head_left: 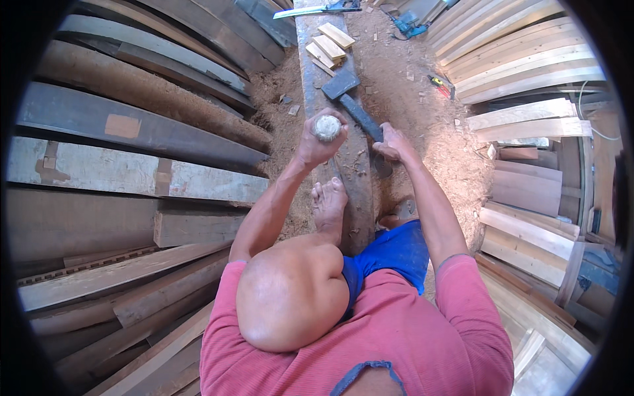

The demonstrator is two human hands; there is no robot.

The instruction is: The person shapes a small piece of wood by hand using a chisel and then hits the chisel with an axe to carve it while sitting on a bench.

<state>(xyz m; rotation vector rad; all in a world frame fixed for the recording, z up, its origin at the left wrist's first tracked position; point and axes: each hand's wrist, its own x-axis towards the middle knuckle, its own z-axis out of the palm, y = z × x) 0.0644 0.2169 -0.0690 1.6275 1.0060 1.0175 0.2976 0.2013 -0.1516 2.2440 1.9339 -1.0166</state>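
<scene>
My left hand (319, 145) is wrapped round an upright tool handle (326, 127), whose round, worn whitish end faces up. Whatever lies below that handle is hidden by the fist. In my right hand (393, 143) is the lower end of a mallet (361, 117). Its thick handle slants away to the upper left, up to a dark, block-shaped head (340, 85) over the wooden beam (354, 191). The mallet head is apart from the whitish handle end. My bare left foot (329, 200) rests on the beam, near my left hand.
Several small pale wood pieces (329, 46) lie on the beam's far part, with a handsaw (317, 10) beyond. A blue power tool (409, 25) and a red-handled hand tool (441, 86) lie on the shavings-covered floor at right. Stacked boards (132, 122) line both sides.
</scene>
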